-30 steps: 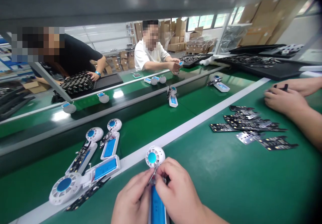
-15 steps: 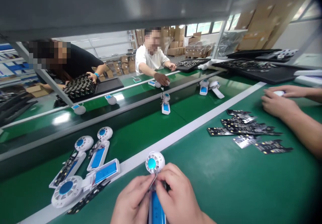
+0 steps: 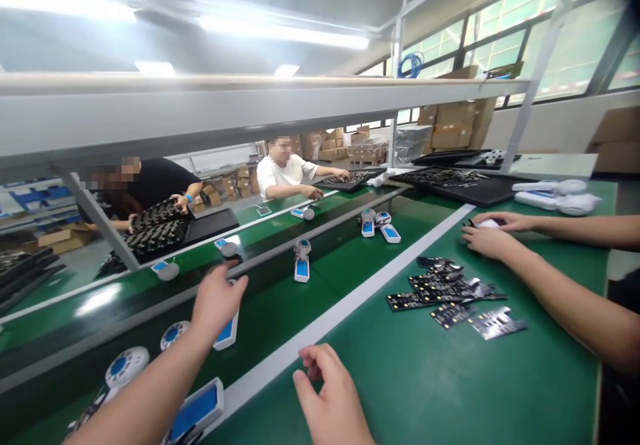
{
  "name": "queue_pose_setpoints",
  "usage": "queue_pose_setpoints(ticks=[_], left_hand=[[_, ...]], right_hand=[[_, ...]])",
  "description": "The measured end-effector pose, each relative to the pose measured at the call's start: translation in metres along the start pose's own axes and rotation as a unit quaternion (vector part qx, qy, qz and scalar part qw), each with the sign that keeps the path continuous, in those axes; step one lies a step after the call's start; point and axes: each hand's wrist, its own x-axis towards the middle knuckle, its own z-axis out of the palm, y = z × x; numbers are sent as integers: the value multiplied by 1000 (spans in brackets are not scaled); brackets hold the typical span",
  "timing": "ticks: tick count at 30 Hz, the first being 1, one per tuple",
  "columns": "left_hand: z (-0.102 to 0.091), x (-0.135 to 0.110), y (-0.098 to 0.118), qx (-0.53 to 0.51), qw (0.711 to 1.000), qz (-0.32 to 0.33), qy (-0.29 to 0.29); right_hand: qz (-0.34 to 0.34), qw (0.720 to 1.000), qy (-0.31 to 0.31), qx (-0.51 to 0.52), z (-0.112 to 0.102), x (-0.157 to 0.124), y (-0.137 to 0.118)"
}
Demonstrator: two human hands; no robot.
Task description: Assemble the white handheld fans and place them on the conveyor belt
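Note:
My left hand (image 3: 217, 305) reaches over the green belt, its thumb and forefinger apart. Beneath it lies a white fan-shaped housing (image 3: 227, 331) with a blue battery in its handle; the hand hides the round head, and whether they touch I cannot tell. My right hand (image 3: 333, 395) hovers over the near green table, fingers loosely bent, thumb spread and nothing between them. Left of my left forearm are a round white head with a blue centre (image 3: 126, 366) and another such head (image 3: 175, 335). An open handle with a blue battery (image 3: 197, 408) lies partly behind the forearm.
Black circuit boards (image 3: 445, 288) lie piled right of centre. A co-worker's hands (image 3: 487, 235) hold a white part at the right. More housings (image 3: 301, 258) lie along the belt. Two people sit or lean across it, near black trays (image 3: 213, 225). An overhead shelf (image 3: 250, 108) spans the view.
Both hands held a housing together; now it lies on the belt under my left hand, which has moved forward and left. My right hand has come away from it. The view has tilted up.

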Motion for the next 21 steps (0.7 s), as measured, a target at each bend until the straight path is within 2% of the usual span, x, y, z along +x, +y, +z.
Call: queue_pose_setpoints(ticks=[3,6,9,13,15,18,21], left_hand=[[48,11,18,12,995,13,-98],[93,11,29,28,990,-2,-141],[112,18,35,55,986,-28,-156],[104,27,36,118,974,-49,-189],[93,19,31,156,963,-43,-214],[70,-19,19,201,947,-8,-249],[46,-76,10,224,936,33,-268]], right_hand=[[-6,1000,9,2,-1,3,1],[-10,999,33,7,-3,9,7],[-6,999,51,-2,-8,16,10],[40,996,39,-63,-16,23,8],[59,991,30,-117,-19,26,7],[78,984,18,-162,-22,31,9],[93,980,1,-177,-21,34,12]])
